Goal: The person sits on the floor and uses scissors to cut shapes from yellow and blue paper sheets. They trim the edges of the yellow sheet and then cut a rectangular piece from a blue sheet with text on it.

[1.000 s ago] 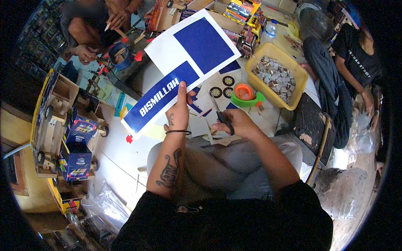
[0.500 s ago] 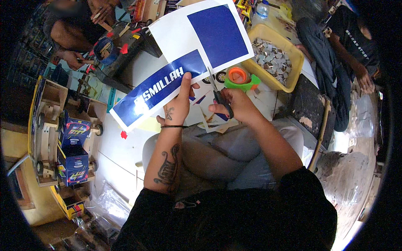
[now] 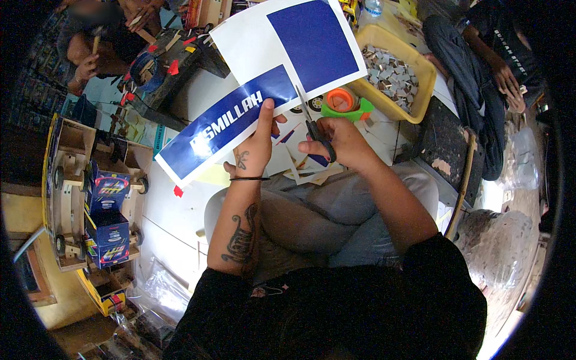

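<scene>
A white glossy sheet (image 3: 243, 51) with a solid dark blue rectangle is held up in front of me. Along its near side runs a blue strip (image 3: 225, 114) with white lettering. My left hand (image 3: 258, 144) pinches the strip's near edge, thumb on top and fingers underneath. In my right hand (image 3: 348, 144) are dark-handled scissors (image 3: 313, 129). Their blades point away from me and meet the sheet between the strip and the rectangle. How far the cut reaches, I cannot tell.
Beyond my right hand stand a green-and-orange tape dispenser (image 3: 342, 105) and a yellow tub (image 3: 426, 87) of small pieces. Paper scraps (image 3: 294, 162) lie before my crossed legs. Wooden toy trucks (image 3: 105, 210) stand at left. Co-workers sit at far left and far right.
The scissors and my right hand have shifted slightly away from me, the blades farther up the sheet. My left hand keeps its hold. At far left, a co-worker's hand has risen with a tool.
</scene>
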